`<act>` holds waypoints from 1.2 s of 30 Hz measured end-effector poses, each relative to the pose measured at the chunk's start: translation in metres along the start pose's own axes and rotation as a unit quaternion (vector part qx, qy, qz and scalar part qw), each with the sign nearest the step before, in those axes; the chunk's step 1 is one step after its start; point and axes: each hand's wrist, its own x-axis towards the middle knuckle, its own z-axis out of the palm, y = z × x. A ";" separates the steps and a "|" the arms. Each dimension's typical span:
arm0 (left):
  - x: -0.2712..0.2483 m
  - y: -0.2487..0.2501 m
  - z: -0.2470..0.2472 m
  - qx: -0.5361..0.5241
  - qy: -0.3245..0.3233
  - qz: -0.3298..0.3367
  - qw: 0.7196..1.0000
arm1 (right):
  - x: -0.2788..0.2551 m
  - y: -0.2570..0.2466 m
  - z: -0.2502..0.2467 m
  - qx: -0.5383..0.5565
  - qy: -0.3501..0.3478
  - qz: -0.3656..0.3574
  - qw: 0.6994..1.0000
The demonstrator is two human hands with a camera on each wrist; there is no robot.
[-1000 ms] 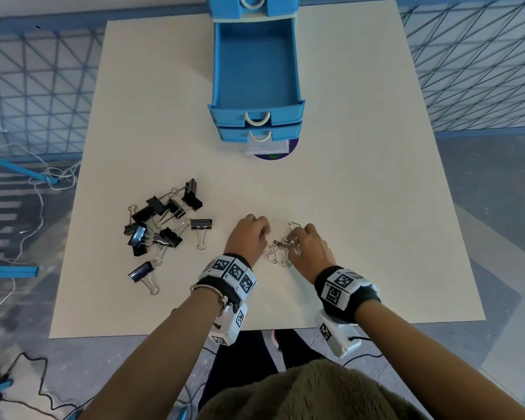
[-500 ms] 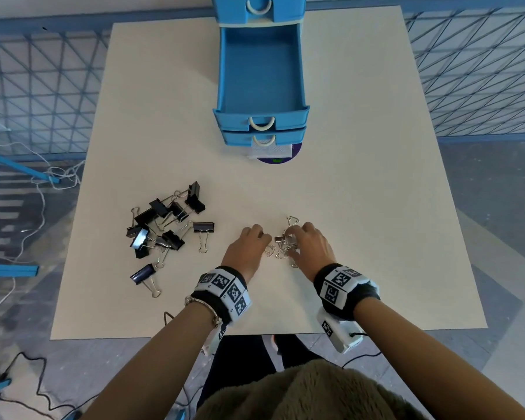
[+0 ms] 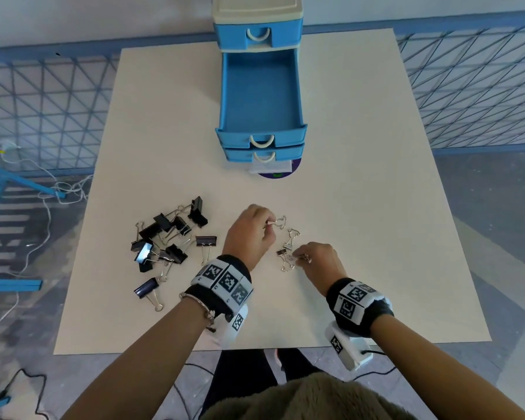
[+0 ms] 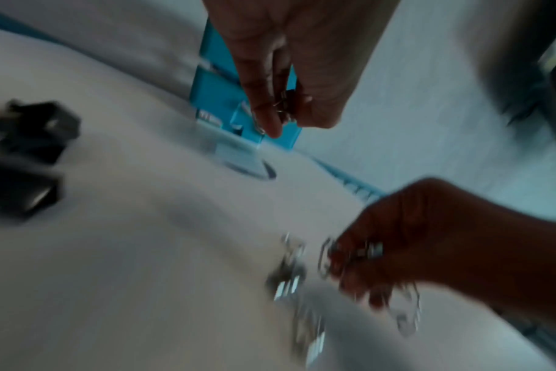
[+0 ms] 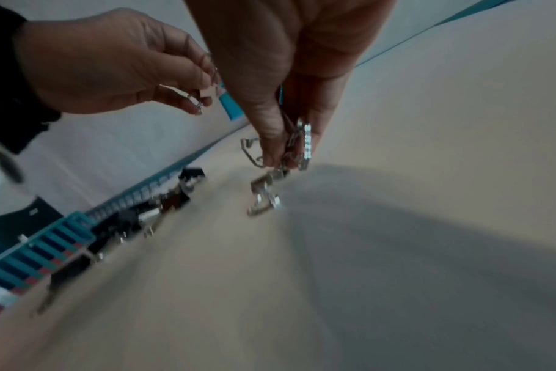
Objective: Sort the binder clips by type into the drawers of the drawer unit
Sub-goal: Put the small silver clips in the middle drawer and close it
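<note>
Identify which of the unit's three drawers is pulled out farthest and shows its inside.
The middle drawer: it is pulled far out, showing its bare blue floor. The top drawer is shut, and the bottom drawer shows only its front beneath the middle one.

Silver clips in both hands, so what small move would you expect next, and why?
Probably the left hand carries its silver clip forward and drops it in the open drawer. The clip is already pinched and lifted off the table, and the drawer looks empty. The right hand pinches more silver clips low near the table.
</note>
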 end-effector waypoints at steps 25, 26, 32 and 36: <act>0.047 -0.006 -0.015 -0.006 0.041 0.103 0.994 | 0.110 -0.098 -0.140 0.126 0.221 -0.220 0.942; 0.034 -0.010 -0.004 0.011 0.005 0.115 0.993 | 0.100 -0.086 -0.133 0.115 0.228 -0.234 0.938; -0.022 -0.024 0.039 0.104 -0.164 0.177 0.965 | 0.046 -0.030 -0.080 -0.107 0.055 -0.233 0.965; -0.036 -0.020 0.049 0.172 -0.210 0.175 0.946 | 0.036 -0.010 -0.044 -0.229 -0.106 -0.208 0.945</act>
